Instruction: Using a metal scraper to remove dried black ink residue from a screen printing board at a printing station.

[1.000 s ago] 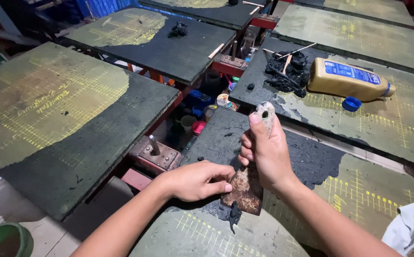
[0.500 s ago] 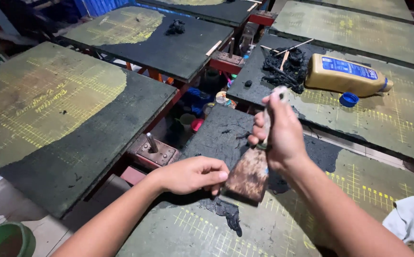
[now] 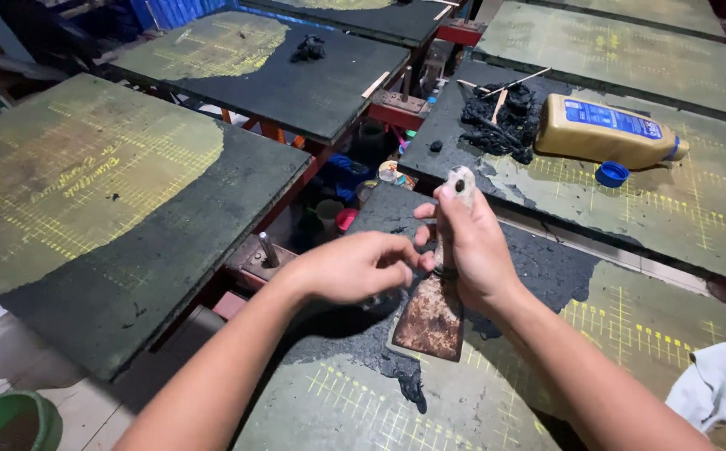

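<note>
- Right hand [image 3: 472, 246] is closed around the handle of a rusty scraper [image 3: 431, 313], blade down at centre frame.
- Left hand [image 3: 355, 267], fingers curled, touches the scraper; whether it grips is unclear.
- Below: black-smeared board [image 3: 363, 384]; yellow bottle [image 3: 605, 129] upper right.

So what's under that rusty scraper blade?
Under the rusty scraper blade lies black gunk smeared on the green-yellow board. The blade hides what sits right beneath it. The right hand grips its handle; the left hand touches nearby.
</note>
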